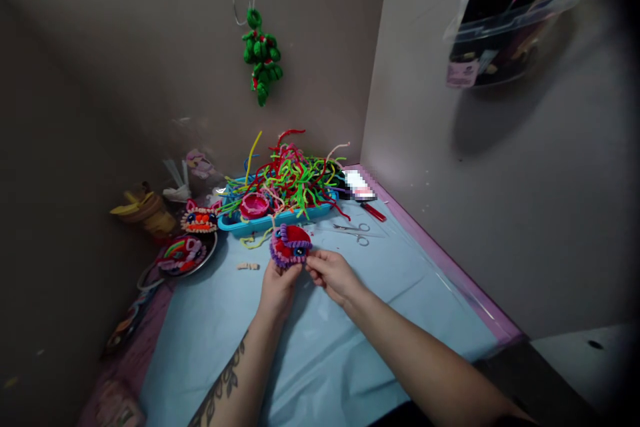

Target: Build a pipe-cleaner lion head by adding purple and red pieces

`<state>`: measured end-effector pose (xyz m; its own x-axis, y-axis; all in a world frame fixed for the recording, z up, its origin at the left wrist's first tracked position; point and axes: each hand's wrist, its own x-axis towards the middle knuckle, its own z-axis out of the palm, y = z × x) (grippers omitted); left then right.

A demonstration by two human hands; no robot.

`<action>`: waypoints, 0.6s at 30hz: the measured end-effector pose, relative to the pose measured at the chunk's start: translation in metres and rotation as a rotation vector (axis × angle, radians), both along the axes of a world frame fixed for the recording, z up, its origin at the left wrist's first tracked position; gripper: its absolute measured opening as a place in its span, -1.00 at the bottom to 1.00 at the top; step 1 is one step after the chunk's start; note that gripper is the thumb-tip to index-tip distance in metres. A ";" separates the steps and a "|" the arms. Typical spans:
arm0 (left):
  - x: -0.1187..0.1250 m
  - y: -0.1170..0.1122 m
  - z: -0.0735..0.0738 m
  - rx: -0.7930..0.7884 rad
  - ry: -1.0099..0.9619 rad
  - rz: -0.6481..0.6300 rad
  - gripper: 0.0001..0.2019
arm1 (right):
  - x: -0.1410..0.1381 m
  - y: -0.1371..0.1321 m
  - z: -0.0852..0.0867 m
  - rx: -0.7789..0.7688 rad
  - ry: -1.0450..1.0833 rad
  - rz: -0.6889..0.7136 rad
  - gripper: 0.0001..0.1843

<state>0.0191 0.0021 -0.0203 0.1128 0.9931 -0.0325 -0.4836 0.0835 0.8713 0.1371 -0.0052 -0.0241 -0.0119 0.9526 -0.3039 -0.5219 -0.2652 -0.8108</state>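
Note:
A small red and purple pipe-cleaner figure (291, 245) with blue-rimmed eyes is held up over the table. My left hand (281, 281) grips it from below, thumb along its lower edge. At its right side, my right hand (330, 271) has thumb and forefinger pinched together against the edge; whether a strand lies between them is too small to tell. Just behind the figure stands a light blue tray (240, 225) heaped with colourful pipe cleaners (300, 180). Several short beige pieces (248, 267) lie on the sheet to the left.
Scissors (357, 233) and a red-handled tool (373, 211) lie right of the tray, near a blurred phone (359, 184). Finished-looking pipe-cleaner figures (183, 255) rest in a bowl at left. A green ornament (263, 57) hangs on the wall; a clear container (495, 40) is mounted upper right.

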 end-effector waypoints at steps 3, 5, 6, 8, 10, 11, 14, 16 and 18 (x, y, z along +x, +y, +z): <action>0.002 0.000 -0.001 -0.007 -0.010 0.026 -0.70 | -0.003 -0.001 -0.001 0.053 -0.035 -0.067 -0.71; 0.002 0.000 -0.001 -0.012 -0.020 0.035 -0.69 | -0.007 -0.003 -0.002 0.086 -0.045 -0.098 -0.70; 0.003 0.000 -0.001 -0.018 -0.024 0.041 -0.69 | -0.009 -0.003 -0.002 0.103 -0.054 -0.111 -0.70; 0.003 -0.001 0.000 -0.030 -0.030 0.044 -0.67 | -0.012 -0.004 -0.002 0.135 -0.085 -0.137 -0.72; 0.004 -0.002 0.000 -0.040 -0.034 0.041 -0.66 | -0.013 -0.003 -0.003 0.164 -0.128 -0.165 -0.75; 0.004 -0.002 -0.001 -0.042 -0.037 0.036 -0.65 | -0.013 -0.003 -0.004 0.175 -0.149 -0.175 -0.76; 0.004 -0.003 -0.002 -0.037 -0.052 0.012 -0.66 | -0.012 -0.002 -0.006 0.197 -0.206 -0.187 -0.78; 0.003 -0.003 -0.003 -0.031 -0.064 0.003 -0.67 | -0.011 -0.002 -0.007 0.223 -0.254 -0.190 -0.78; 0.003 -0.003 -0.003 -0.028 -0.065 0.002 -0.68 | -0.009 -0.002 -0.008 0.271 -0.318 -0.199 -0.80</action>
<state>0.0216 -0.0011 -0.0238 0.1135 0.9921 -0.0530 -0.5392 0.1063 0.8354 0.1277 -0.0071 -0.0319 0.2328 0.9725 -0.0029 -0.2554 0.0583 -0.9651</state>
